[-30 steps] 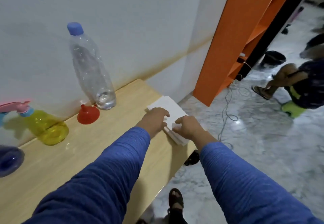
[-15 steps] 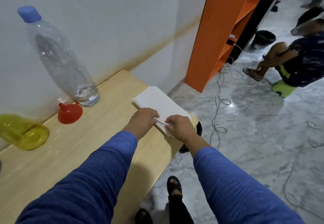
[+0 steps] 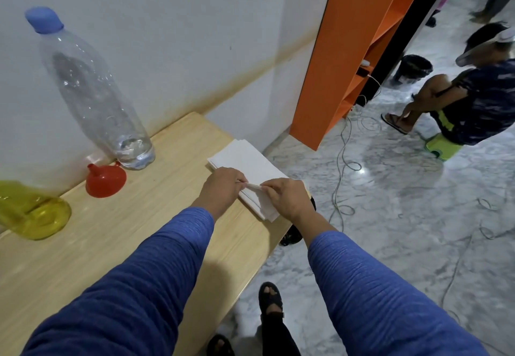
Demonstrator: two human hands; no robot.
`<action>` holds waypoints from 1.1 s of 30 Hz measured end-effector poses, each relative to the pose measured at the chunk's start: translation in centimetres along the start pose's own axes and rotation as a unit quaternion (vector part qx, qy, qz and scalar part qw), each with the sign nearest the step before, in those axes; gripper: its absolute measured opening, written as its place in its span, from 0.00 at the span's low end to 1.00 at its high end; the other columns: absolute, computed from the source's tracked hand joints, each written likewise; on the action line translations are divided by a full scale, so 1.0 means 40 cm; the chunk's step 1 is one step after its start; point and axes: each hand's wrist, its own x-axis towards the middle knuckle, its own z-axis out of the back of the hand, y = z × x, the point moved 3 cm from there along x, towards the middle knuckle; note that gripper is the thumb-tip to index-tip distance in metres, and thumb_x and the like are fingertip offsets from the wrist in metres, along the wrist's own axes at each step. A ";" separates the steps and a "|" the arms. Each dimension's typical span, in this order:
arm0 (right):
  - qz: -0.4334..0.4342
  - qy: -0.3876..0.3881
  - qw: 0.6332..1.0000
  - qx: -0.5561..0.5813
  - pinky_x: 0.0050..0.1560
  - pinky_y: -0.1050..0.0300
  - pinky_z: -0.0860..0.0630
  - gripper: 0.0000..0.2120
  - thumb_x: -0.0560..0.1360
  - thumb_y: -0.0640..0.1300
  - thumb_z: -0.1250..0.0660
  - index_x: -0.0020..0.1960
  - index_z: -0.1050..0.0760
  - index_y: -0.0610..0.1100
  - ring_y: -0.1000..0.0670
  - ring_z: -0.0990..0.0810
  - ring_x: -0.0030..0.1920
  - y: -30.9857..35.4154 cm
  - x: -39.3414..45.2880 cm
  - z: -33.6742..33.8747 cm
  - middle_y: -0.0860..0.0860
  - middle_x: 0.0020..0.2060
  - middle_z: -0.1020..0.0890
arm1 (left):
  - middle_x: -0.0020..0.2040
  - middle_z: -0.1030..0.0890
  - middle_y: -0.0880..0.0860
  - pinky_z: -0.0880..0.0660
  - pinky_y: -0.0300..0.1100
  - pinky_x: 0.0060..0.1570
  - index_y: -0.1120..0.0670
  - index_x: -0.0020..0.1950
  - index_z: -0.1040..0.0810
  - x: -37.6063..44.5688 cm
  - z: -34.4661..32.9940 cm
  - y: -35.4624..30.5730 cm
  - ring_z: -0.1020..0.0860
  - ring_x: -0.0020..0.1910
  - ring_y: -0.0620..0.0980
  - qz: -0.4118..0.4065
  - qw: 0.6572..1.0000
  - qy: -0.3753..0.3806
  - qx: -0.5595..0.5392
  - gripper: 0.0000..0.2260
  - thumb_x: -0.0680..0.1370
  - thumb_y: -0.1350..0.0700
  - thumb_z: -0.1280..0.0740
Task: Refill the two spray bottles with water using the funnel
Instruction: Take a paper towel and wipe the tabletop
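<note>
A stack of white tissues (image 3: 245, 160) lies at the right end of the wooden table (image 3: 125, 233). My left hand (image 3: 223, 188) and my right hand (image 3: 284, 197) both pinch the near edge of the top tissue, which is lifted a little. A red funnel (image 3: 106, 181) sits upside down by the wall. Behind it stands a clear water bottle (image 3: 94, 96) with a blue cap and a little water at the bottom. The yellow spray bottle (image 3: 30, 210) stands at the left edge, its top out of view.
The table's right edge drops to a marble floor with loose cables (image 3: 342, 160). An orange shelf unit (image 3: 348, 49) stands against the wall. A person (image 3: 459, 99) sits on a green stool at the right. My sandalled feet (image 3: 270, 300) are below.
The view has shifted right, and the second spray bottle has left the view. My hands went from resting on the stack to pinching its top tissue.
</note>
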 end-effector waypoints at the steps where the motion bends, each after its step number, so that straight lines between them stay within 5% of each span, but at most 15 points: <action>1: 0.000 -0.002 1.000 0.014 0.57 0.59 0.27 0.10 0.77 0.43 0.37 0.54 0.18 0.44 0.48 0.21 0.53 0.005 0.002 0.010 0.48 0.51 0.16 | 0.46 0.18 0.51 0.26 0.43 0.44 0.54 0.48 0.17 0.003 0.007 -0.002 0.21 0.47 0.50 0.002 1.000 -0.006 -0.014 0.06 0.76 0.55 0.34; 5: -0.009 -0.004 1.000 0.028 0.56 0.63 0.29 0.10 0.76 0.42 0.35 0.53 0.18 0.43 0.49 0.20 0.54 0.022 0.011 0.043 0.47 0.53 0.16 | 0.54 0.18 0.51 0.28 0.43 0.54 0.55 0.49 0.16 0.007 0.044 -0.026 0.23 0.55 0.50 -0.016 0.999 -0.021 -0.032 0.07 0.75 0.57 0.33; 13: 0.018 -0.039 0.999 -0.026 0.53 0.61 0.28 0.11 0.76 0.43 0.37 0.53 0.18 0.43 0.47 0.20 0.52 0.083 0.035 0.095 0.46 0.51 0.16 | 0.50 0.18 0.52 0.28 0.47 0.53 0.52 0.50 0.17 0.012 0.108 -0.037 0.24 0.53 0.52 -0.044 0.997 -0.062 0.012 0.08 0.77 0.55 0.35; 18: 0.077 -0.076 0.991 -0.084 0.42 0.65 0.38 0.10 0.77 0.41 0.38 0.53 0.19 0.42 0.44 0.20 0.50 0.158 0.067 0.135 0.45 0.49 0.16 | 0.48 0.18 0.52 0.30 0.46 0.50 0.52 0.50 0.18 -0.007 0.196 -0.013 0.23 0.50 0.53 -0.018 0.990 -0.132 0.037 0.08 0.78 0.55 0.37; 24: 0.137 -0.049 0.987 -0.064 0.50 0.63 0.32 0.12 0.77 0.36 0.40 0.54 0.20 0.41 0.44 0.20 0.52 0.307 0.131 0.106 0.45 0.51 0.16 | 0.47 0.17 0.51 0.34 0.44 0.51 0.51 0.48 0.17 -0.069 0.357 0.059 0.23 0.51 0.53 0.020 0.966 -0.250 0.054 0.07 0.77 0.56 0.35; 29: 0.232 -0.004 0.971 -0.052 0.46 0.63 0.34 0.11 0.74 0.35 0.38 0.52 0.20 0.41 0.43 0.21 0.51 0.463 0.184 0.008 0.45 0.49 0.16 | 0.41 0.17 0.52 0.32 0.47 0.51 0.52 0.46 0.17 -0.175 0.445 0.183 0.22 0.47 0.55 0.076 0.927 -0.355 0.095 0.05 0.74 0.57 0.32; 33: 0.284 0.056 0.956 -0.042 0.46 0.59 0.32 0.10 0.73 0.34 0.38 0.49 0.20 0.41 0.42 0.21 0.48 0.505 0.198 -0.115 0.44 0.46 0.16 | 0.36 0.18 0.54 0.30 0.48 0.46 0.53 0.40 0.17 -0.273 0.422 0.269 0.21 0.41 0.58 0.125 0.913 -0.357 0.149 0.02 0.70 0.59 0.28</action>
